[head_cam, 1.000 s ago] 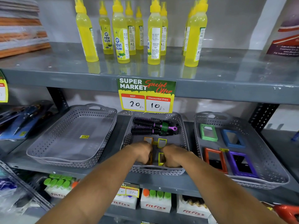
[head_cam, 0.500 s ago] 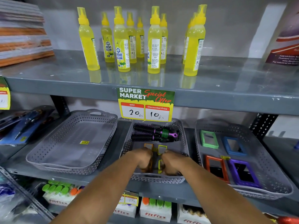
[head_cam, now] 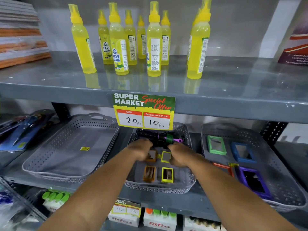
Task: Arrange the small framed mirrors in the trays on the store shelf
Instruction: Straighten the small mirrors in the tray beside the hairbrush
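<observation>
The middle grey tray (head_cam: 160, 189) holds small framed mirrors in two rows. An orange one (head_cam: 149, 173) and a yellow one (head_cam: 167, 174) lie flat in the front row. Behind them, my left hand (head_cam: 141, 150) curls over the left edge of a second orange mirror (head_cam: 152, 155). My right hand (head_cam: 179, 155) grips the right edge of a second yellow mirror (head_cam: 166, 156). Both hands are blurred and hide their own fingertips. The right tray (head_cam: 283, 164) holds larger mirrors: green (head_cam: 216, 145), blue (head_cam: 242, 151), red (head_cam: 223, 166) and purple (head_cam: 253, 182).
Black and purple hair brushes (head_cam: 160, 137) lie across the back of the middle tray, just beyond my fingers. An empty grey tray (head_cam: 71, 147) stands on the left. A price sign (head_cam: 144, 110) hangs from the upper shelf (head_cam: 233, 100), which carries yellow gum bottles (head_cam: 153, 44).
Both hands let go of the front pair of mirrors and moved back to the rear pair. The view has tilted upward a little.
</observation>
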{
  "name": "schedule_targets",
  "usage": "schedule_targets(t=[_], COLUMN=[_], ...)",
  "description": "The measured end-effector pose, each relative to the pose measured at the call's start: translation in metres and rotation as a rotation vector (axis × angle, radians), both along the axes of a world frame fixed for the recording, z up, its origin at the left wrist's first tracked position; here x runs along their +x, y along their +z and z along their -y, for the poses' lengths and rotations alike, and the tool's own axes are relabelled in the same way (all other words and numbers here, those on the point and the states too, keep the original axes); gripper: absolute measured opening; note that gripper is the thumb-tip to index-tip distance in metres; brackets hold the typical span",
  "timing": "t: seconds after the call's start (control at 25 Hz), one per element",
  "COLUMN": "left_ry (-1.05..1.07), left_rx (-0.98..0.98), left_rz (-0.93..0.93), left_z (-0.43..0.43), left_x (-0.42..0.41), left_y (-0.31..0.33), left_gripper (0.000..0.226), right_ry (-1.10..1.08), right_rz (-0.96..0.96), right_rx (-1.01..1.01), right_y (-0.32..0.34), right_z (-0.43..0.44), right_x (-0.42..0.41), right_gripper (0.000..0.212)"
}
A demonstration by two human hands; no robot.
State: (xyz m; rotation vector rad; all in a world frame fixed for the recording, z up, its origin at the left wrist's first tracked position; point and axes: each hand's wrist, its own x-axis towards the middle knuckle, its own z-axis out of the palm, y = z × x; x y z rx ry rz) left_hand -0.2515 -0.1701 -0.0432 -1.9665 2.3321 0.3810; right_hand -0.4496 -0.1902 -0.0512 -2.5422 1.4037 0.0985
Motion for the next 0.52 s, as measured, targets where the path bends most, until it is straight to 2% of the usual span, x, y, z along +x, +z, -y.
schedule_targets(t=[0.08,0.2,0.28,0.52], left_ry=[-0.007,-0.041,-0.052,-0.091], left_rx=[0.043,0.055,0.066,0.115], left_rz=[0.023,0.044,0.049,0.078], left_z=[0.006,0.012,0.016,0.031], left_x=[-0.003,-0.009,-0.013,-0.016], left_y=[-0.006,-0.012,-0.012,-0.019], left_gripper=[0.026,0.026,0.020,0.027], right_ry=[-0.020,-0.057,-0.080,-0.079], right_rz=[0.005,0.011,0.047,0.096], right_rx=[0.010,0.043,0.081,0.128], right_y=[-0.007,-0.025,-0.034,-0.047], right_z=[0.009,0.023,0.032,0.048], right_x=[0.001,0.004,0.006,0.008], right_gripper=[0.022,0.031,0.026,0.020])
